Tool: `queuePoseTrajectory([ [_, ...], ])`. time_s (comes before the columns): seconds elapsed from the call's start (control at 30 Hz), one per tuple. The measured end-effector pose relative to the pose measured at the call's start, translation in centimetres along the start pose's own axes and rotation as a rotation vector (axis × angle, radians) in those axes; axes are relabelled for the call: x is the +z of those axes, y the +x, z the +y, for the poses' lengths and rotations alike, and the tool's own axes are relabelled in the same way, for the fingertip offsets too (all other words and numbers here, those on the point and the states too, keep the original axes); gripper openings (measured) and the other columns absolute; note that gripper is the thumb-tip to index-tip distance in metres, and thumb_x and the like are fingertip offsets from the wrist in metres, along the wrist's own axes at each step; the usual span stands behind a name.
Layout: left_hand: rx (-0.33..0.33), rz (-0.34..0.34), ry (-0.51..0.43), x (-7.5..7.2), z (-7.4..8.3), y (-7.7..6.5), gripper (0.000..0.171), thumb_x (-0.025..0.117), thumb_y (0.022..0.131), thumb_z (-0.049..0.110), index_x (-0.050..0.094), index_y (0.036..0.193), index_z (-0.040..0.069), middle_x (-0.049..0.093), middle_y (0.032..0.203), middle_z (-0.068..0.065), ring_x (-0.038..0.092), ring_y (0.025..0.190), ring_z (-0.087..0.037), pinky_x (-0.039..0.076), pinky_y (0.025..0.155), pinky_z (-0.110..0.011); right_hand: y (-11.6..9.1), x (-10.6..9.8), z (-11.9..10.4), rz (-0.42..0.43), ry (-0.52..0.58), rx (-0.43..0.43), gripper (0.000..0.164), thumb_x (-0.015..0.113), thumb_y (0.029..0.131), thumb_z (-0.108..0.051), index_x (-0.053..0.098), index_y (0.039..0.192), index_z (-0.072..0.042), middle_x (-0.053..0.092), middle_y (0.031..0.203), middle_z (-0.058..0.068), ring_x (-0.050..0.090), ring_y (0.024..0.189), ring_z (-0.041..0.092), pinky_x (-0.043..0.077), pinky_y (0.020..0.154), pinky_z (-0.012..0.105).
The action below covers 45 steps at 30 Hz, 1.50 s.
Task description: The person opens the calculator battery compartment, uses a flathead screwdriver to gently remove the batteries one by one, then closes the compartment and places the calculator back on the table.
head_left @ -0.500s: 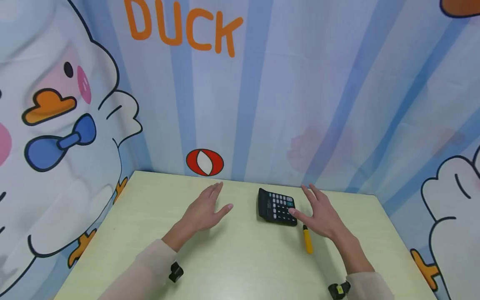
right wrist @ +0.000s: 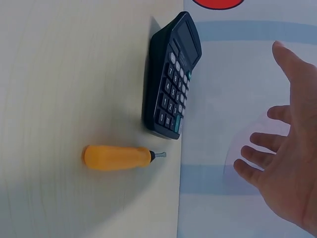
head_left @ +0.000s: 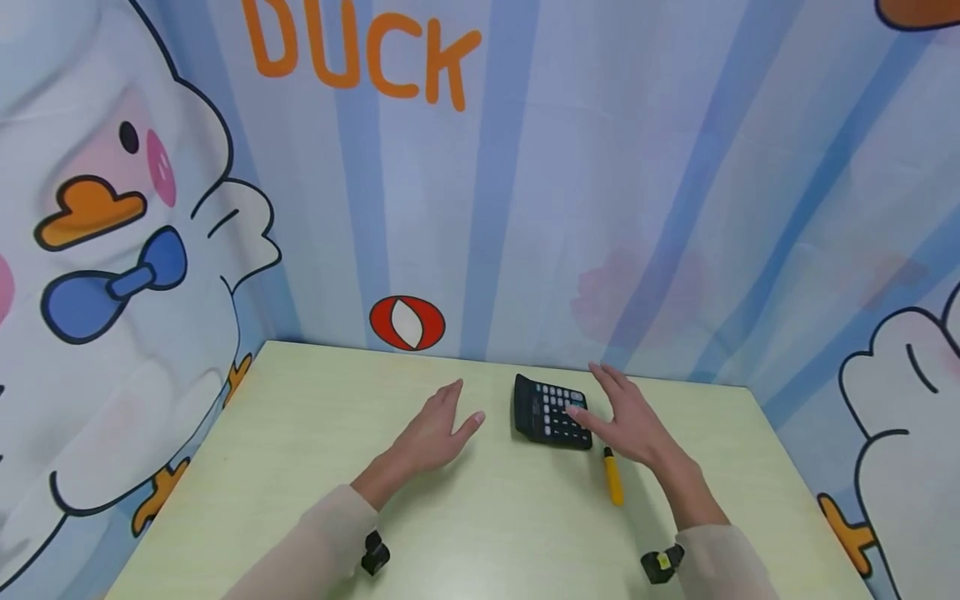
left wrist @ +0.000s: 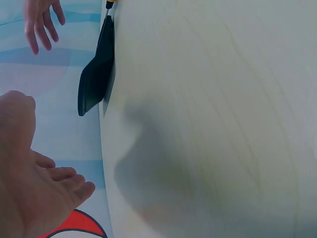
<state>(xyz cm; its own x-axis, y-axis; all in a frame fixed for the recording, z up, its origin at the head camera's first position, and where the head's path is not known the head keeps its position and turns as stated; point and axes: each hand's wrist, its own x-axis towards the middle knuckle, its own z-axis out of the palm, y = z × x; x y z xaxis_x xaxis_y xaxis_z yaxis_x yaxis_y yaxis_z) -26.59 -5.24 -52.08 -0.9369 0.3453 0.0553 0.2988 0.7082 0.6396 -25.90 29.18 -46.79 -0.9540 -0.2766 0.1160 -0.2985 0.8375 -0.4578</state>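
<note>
A black desk calculator [head_left: 546,412] lies on the pale table, its keys and display showing in the right wrist view. Just in front of it is a small screwdriver [right wrist: 119,157] with a yellow handle and a short metal tip. My right hand [head_left: 628,421] hovers above the table by the calculator's right side, fingers spread and holding nothing; its thumb overlaps the keys in the head view. To the left of the calculator my left hand [head_left: 431,433] is held over the table, thumb apart from the fingers, with nothing in it. Its shadow falls on the tabletop.
The pale wooden table [head_left: 300,467] ends at the back against a blue striped cloth [head_left: 427,200] with duck pictures. More of this cloth stands along the left and right sides. A small black camera sits on each wrist.
My left hand has moved right, toward the calculator. My right hand has shifted slightly left over it. The calculator and screwdriver stay where they were on the table.
</note>
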Motion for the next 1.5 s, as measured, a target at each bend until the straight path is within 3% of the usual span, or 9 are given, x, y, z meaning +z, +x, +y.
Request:
queuePoseTrajectory([
  [0.23,-0.013,-0.002,-0.109,1.2,1.6,0.4,0.076,0.047,0.112,0.049,0.031,0.163,-0.006,0.037,0.166,-0.023,0.035,0.155,-0.038,0.03,0.126,-0.053,0.6,0.6,0.1,-0.007,0.025,0.01,0.087,0.059,0.104,-0.059,0.028,0.169,-0.011,0.028,0.17,0.024,0.028,0.154,0.051,0.027,0.117,0.076],
  [0.47,0.01,0.023,-0.205,2.3,2.7,0.7,0.066,0.047,0.114,0.037,0.038,0.157,-0.011,0.047,0.157,-0.027,0.047,0.146,-0.04,0.038,0.121,-0.054,0.9,1.0,0.2,0.005,0.076,0.023,0.083,0.057,0.105,-0.056,0.031,0.167,-0.008,0.032,0.168,0.025,0.03,0.153,0.051,0.028,0.118,0.074],
  [0.63,0.01,0.025,-0.293,3.6,2.8,1.0,0.06,0.047,0.114,0.031,0.04,0.156,-0.012,0.053,0.151,-0.027,0.055,0.138,-0.041,0.044,0.116,-0.055,1.1,1.2,0.6,0.004,0.12,0.035,0.076,0.054,0.109,-0.052,0.033,0.166,-0.006,0.035,0.167,0.026,0.037,0.149,0.05,0.039,0.115,0.068],
  [0.87,-0.047,0.023,-0.419,5.2,3.3,1.3,0.058,0.051,0.113,0.028,0.043,0.154,-0.012,0.059,0.147,-0.025,0.061,0.133,-0.039,0.048,0.112,-0.053,1.6,1.9,1.3,0.002,0.178,0.063,0.074,0.052,0.11,-0.051,0.037,0.164,-0.002,0.038,0.164,0.027,0.046,0.144,0.049,0.044,0.114,0.061],
  [1.2,-0.11,0.035,-0.483,5.9,4.9,1.3,0.047,0.052,0.112,0.021,0.054,0.147,-0.01,0.066,0.135,-0.023,0.065,0.127,-0.039,0.051,0.108,-0.053,2.1,3.1,2.1,-0.017,0.218,0.128,0.075,0.046,0.111,-0.055,0.038,0.164,-0.003,0.04,0.164,0.025,0.047,0.145,0.046,0.042,0.115,0.061],
  [1.5,-0.147,0.03,-0.566,6.7,5.4,1.4,0.047,0.056,0.109,0.02,0.056,0.144,-0.011,0.073,0.118,-0.014,0.07,0.117,-0.032,0.054,0.103,-0.051,2.5,3.9,2.3,-0.017,0.243,0.2,0.075,0.043,0.111,-0.058,0.041,0.162,-0.003,0.042,0.163,0.025,0.047,0.144,0.046,0.038,0.117,0.065],
])
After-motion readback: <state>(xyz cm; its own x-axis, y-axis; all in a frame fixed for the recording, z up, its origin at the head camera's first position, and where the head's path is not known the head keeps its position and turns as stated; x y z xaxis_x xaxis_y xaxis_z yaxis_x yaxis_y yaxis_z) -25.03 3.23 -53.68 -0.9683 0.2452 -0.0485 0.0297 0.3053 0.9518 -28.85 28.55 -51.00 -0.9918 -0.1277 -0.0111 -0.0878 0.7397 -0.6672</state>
